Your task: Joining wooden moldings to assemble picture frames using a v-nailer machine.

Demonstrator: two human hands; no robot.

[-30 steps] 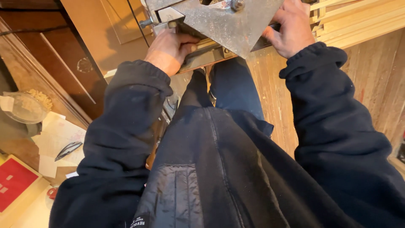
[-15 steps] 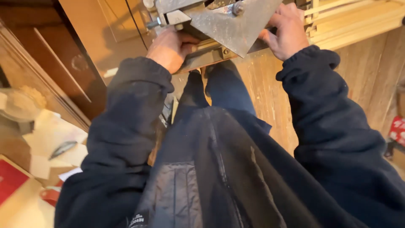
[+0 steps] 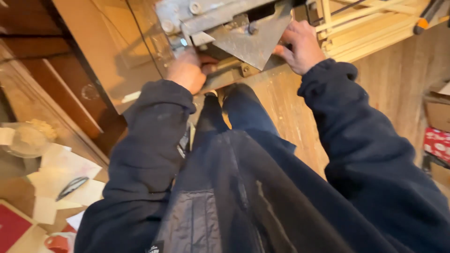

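A grey metal frame with bolts and a triangular plate [image 3: 243, 35] juts out at the top middle, above the wooden floor. My left hand [image 3: 187, 70] grips the frame's lower left edge, fingers tucked under it. At the plate's right side my right hand [image 3: 300, 47] is curled around the metal edge. Both arms are in dark sleeves, and my dark jacket and trousers fill the lower view.
Light wooden slats [image 3: 365, 28] lie at the top right. Dark wooden panels [image 3: 56, 84] lean at the left. Paper scraps and a dark tool [image 3: 70, 187] lie on a surface at the lower left, near a glass bowl [image 3: 23, 140]. Cardboard boxes [image 3: 438, 117] stand at the right.
The view has shifted slightly; the frame and both hands sit a little lower and further left in the picture. Both hands keep their hold on the metal frame.
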